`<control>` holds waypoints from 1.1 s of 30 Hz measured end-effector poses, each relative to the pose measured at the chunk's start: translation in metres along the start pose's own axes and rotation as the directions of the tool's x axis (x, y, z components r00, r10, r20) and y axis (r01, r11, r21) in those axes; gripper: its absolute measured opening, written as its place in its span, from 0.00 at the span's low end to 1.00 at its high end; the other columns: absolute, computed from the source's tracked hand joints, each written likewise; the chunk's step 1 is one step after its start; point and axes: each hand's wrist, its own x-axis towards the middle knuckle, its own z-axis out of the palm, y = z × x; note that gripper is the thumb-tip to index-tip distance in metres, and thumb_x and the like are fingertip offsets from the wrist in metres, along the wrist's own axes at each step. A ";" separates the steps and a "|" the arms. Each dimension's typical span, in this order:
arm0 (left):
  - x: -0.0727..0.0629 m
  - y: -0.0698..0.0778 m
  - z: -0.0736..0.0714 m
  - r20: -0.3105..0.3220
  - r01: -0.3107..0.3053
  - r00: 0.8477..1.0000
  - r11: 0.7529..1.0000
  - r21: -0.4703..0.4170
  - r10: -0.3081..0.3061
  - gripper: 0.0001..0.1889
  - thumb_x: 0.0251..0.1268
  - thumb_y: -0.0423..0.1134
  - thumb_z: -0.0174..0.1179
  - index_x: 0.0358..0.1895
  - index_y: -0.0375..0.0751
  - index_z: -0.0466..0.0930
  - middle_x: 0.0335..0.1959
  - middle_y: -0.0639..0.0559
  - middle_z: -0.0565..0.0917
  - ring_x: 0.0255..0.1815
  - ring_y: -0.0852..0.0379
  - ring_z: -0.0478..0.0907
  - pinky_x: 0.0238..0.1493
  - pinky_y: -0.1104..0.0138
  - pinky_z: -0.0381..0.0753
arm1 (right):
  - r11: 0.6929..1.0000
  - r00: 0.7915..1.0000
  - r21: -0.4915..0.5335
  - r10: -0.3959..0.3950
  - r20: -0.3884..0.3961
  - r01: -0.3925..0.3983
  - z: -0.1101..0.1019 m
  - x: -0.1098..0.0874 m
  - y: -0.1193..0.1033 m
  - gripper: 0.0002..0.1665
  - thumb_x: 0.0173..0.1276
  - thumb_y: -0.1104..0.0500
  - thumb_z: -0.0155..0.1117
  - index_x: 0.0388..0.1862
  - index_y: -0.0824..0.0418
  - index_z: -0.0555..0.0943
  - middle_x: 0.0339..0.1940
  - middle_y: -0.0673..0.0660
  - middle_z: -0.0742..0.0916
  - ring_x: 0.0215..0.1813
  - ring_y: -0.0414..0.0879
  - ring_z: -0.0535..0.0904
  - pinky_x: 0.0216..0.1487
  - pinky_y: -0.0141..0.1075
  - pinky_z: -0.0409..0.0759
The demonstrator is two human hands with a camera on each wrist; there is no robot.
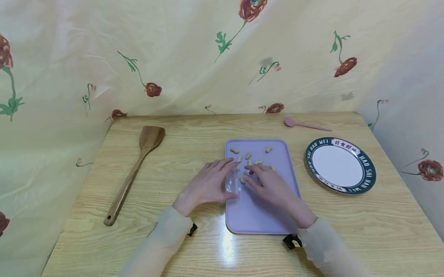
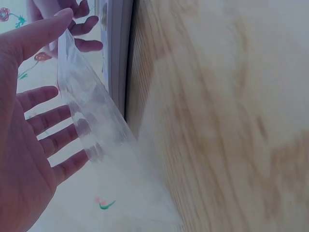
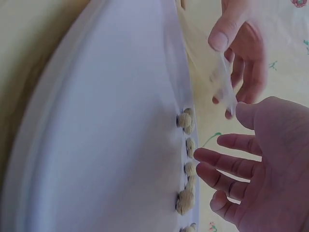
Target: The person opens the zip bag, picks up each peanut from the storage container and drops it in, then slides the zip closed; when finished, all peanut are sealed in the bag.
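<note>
My left hand (image 1: 206, 185) holds a clear plastic bag (image 1: 232, 183) over the left side of a lilac tray (image 1: 261, 218). In the left wrist view the thumb is at the upper edge of the bag (image 2: 104, 123) and the spread fingers lie against its far side. Above the tray is my right hand (image 1: 272, 188), with loosely bent fingers close to several peanuts (image 1: 248, 155) in their shells. From the right wrist view, its fingertips reach the row of peanuts (image 3: 185, 200); I cannot tell whether they touch. The right thumb is near the bag's edge.
A wooden spatula (image 1: 133, 170) lies on the left of the wood-grain table (image 1: 192, 144). To the right of the tray stands a white plate (image 1: 368, 170) with a dark green lettered rim. A pink spoon (image 1: 306, 125) lies behind the plate. Floral cloth (image 1: 187, 44) hangs around the table.
</note>
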 end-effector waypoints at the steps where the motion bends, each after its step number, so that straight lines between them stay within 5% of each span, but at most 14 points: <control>1: 0.001 0.001 0.000 0.001 0.000 1.000 1.000 -0.002 0.000 0.51 0.56 0.65 0.67 0.79 0.47 0.56 0.78 0.46 0.59 0.75 0.44 0.59 0.71 0.46 0.59 | 1.000 1.000 0.013 -0.005 0.002 0.005 0.001 0.001 -0.001 0.25 0.77 0.49 0.57 0.62 0.65 0.79 0.50 0.60 0.85 0.48 0.52 0.82 0.50 0.49 0.80; 11: 0.003 0.005 0.005 -0.018 -0.020 1.000 1.000 0.018 0.021 0.50 0.57 0.64 0.67 0.78 0.45 0.56 0.78 0.46 0.59 0.75 0.44 0.59 0.72 0.48 0.59 | 0.998 0.998 0.035 -0.056 -0.007 0.056 0.010 0.004 -0.011 0.17 0.76 0.52 0.59 0.51 0.63 0.82 0.37 0.52 0.84 0.34 0.42 0.78 0.36 0.38 0.78; 20: 0.004 0.007 0.007 -0.032 -0.024 0.999 0.998 0.066 0.027 0.50 0.58 0.64 0.66 0.79 0.46 0.56 0.78 0.47 0.58 0.75 0.46 0.59 0.71 0.49 0.61 | 0.997 0.992 0.008 -0.081 -0.093 0.082 0.012 0.004 -0.014 0.14 0.72 0.55 0.64 0.48 0.64 0.83 0.38 0.55 0.84 0.37 0.48 0.78 0.39 0.41 0.77; 33: 0.005 0.009 0.009 -0.050 -0.025 0.998 0.991 0.132 0.032 0.50 0.57 0.65 0.66 0.78 0.47 0.56 0.78 0.47 0.59 0.75 0.46 0.60 0.70 0.50 0.63 | 0.998 0.993 0.026 -0.055 -0.105 0.058 0.013 0.006 -0.016 0.10 0.72 0.56 0.64 0.44 0.62 0.83 0.34 0.51 0.83 0.33 0.45 0.76 0.36 0.38 0.75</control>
